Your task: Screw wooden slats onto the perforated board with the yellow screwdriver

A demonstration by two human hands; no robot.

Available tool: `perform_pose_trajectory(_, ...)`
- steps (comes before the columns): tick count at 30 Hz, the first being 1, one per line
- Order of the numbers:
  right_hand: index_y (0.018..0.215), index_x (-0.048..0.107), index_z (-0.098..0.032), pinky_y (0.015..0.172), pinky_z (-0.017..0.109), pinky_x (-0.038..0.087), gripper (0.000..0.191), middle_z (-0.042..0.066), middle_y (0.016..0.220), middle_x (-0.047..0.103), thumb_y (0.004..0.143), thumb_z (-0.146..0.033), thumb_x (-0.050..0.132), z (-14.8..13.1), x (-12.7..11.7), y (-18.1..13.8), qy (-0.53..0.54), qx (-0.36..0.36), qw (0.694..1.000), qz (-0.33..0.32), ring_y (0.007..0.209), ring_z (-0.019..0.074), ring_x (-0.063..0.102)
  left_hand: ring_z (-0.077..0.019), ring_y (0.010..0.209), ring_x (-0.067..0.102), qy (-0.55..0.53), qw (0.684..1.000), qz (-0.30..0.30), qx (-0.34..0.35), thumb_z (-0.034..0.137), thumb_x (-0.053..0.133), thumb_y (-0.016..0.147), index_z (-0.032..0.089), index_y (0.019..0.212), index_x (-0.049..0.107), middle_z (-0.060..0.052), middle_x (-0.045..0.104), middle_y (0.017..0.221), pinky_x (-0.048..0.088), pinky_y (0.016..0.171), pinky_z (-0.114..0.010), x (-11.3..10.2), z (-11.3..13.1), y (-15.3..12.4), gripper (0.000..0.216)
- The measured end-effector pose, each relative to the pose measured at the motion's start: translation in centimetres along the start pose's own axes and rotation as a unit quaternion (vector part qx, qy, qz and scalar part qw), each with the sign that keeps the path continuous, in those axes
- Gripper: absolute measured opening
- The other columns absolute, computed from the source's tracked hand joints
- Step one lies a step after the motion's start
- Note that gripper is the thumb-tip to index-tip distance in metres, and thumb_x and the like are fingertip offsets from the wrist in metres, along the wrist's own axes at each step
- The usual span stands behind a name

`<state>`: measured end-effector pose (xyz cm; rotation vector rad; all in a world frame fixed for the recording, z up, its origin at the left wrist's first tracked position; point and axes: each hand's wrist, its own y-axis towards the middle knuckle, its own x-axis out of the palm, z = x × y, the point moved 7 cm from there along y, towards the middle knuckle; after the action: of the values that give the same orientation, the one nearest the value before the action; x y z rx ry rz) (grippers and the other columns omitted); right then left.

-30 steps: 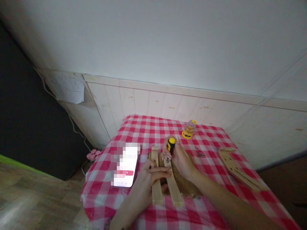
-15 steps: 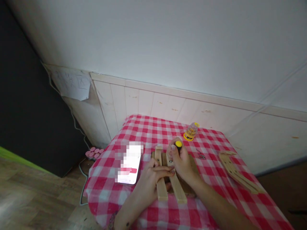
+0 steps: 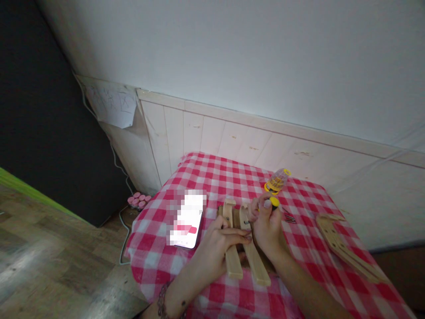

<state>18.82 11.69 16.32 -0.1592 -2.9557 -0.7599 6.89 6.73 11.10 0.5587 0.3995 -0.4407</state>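
Two pale curved wooden legs, a left leg (image 3: pixel 234 266) and a right leg (image 3: pixel 259 268), lie side by side across a brown wooden board (image 3: pixel 236 218). My left hand (image 3: pixel 217 246) is closed over the left leg, its fingers reaching across to press on the right one. In my right hand (image 3: pixel 270 230) is a screwdriver (image 3: pixel 274 202) with a yellow and black handle, leaning to the right. Its tip is hidden by my fingers. A dark screw (image 3: pixel 246 222) sticks up from the right leg beside those fingers.
A lit phone (image 3: pixel 187 226) lies left of the work. Behind my right hand lies a clear yellow-capped container (image 3: pixel 278 180). Several loose screws (image 3: pixel 290 218) and another pair of wooden legs (image 3: pixel 341 246) rest on the checked tablecloth (image 3: pixel 229 170) to the right.
The view has swung left, so everything sits further right in it. My right hand has tipped the screwdriver handle to the right, and the screw shows more. My left hand keeps its hold.
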Motion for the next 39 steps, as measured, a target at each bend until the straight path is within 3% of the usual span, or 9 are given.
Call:
perform_pose_trajectory(8,0.073,0.037,-0.027,0.037,0.021,0.023,0.053,-0.012,0.053,0.031,0.096,-0.070,0.059,0.35,-0.19,-0.05,0.026,-0.002,1.000,0.012,0.039,0.0087,0.024,-0.0299,0.100,0.068,-0.009,1.000,-0.005,0.010,0.025,0.078,0.094,0.019,0.117,0.081,-0.009,0.080,0.128,0.050,0.094,-0.047,-0.01,0.02,0.06,0.024)
perform_pose_trajectory(39,0.073,0.036,-0.028,0.038,0.022,0.025,0.053,-0.012,0.052,0.029,0.097,-0.072,0.055,0.52,0.15,-0.11,0.014,0.000,1.000,0.005,0.039,0.0100,0.022,-0.0319,0.103,0.068,-0.004,1.000,-0.021,-0.007,0.028,0.077,0.096,0.022,0.121,0.081,-0.010,0.079,0.130,0.049,0.096,-0.049,0.25,-0.22,-0.05,0.026)
